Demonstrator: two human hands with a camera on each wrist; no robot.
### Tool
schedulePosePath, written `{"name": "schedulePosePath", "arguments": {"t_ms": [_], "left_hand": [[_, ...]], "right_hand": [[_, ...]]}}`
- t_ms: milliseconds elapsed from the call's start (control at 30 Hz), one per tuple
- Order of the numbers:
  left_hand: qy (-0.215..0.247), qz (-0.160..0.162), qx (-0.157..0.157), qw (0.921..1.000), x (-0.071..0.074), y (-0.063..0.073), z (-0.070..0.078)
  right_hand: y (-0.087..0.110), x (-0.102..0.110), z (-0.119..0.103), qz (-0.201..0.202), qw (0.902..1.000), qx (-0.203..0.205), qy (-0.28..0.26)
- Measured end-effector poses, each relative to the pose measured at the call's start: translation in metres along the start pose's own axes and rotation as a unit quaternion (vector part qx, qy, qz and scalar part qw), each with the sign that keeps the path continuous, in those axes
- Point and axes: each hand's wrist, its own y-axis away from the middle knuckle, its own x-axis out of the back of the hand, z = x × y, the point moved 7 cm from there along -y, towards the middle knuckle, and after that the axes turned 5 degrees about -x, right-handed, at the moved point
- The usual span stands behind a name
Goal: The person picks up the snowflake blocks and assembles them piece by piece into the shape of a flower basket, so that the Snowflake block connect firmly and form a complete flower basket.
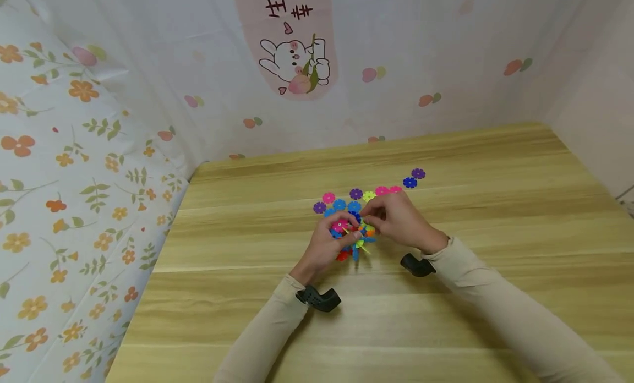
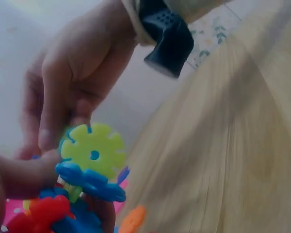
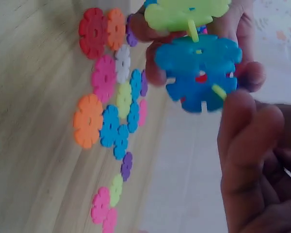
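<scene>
In the head view my left hand (image 1: pixel 322 245) holds a cluster of plastic snowflake discs (image 1: pixel 355 252) slotted together at angles, raised over the table. Its fingers wrap the far side and the thumb lies across the front. A lime disc (image 2: pixel 109 153) stands out from the cluster in the left wrist view, above a blue disc (image 2: pixel 89 182) and a red one (image 2: pixel 48 213). My right hand (image 1: pixel 398 218) has thumb and index finger pinched at the cluster's right edge. In the right wrist view those fingertips (image 3: pixel 240 104) meet a thin yellow tab beside a blue disc (image 3: pixel 194 99).
Loose discs lie flat on the wooden table (image 1: pixel 238 229) beyond the cluster: purple (image 1: pixel 418 174), dark blue (image 1: pixel 410 182), pink (image 1: pixel 329 198) and several more. Red (image 3: pixel 92 34) and orange (image 3: pixel 82 121) ones show in the right wrist view. A printed curtain (image 1: pixel 198 58) hangs behind the table.
</scene>
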Motion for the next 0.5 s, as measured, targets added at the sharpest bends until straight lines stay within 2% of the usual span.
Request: {"name": "schedulePosePath", "arguments": {"t_ms": [167,233,333,400,500], "left_hand": [[0.018,-0.009,0.024,0.9995,0.01,0.001,-0.019],[0.011,-0.002,0.027,0.9996,0.016,0.003,-0.022],[0.004,0.014,0.028,0.9995,0.024,0.006,-0.025],[0.011,0.025,0.032,0.9991,0.027,0.006,-0.026],[0.03,0.038,0.032,0.9983,0.028,0.005,-0.026]], "right_hand": [[-0.002,0.003,0.016,0.003,0.9989,-0.025,-0.041],[-0.002,0.003,0.026,0.008,0.9987,-0.043,-0.026],[-0.003,-0.006,0.036,-0.004,0.9968,-0.064,0.049],[-0.005,-0.015,0.039,-0.022,0.9909,-0.07,0.113],[-0.009,-0.028,0.041,-0.039,0.9799,-0.084,0.177]]}}
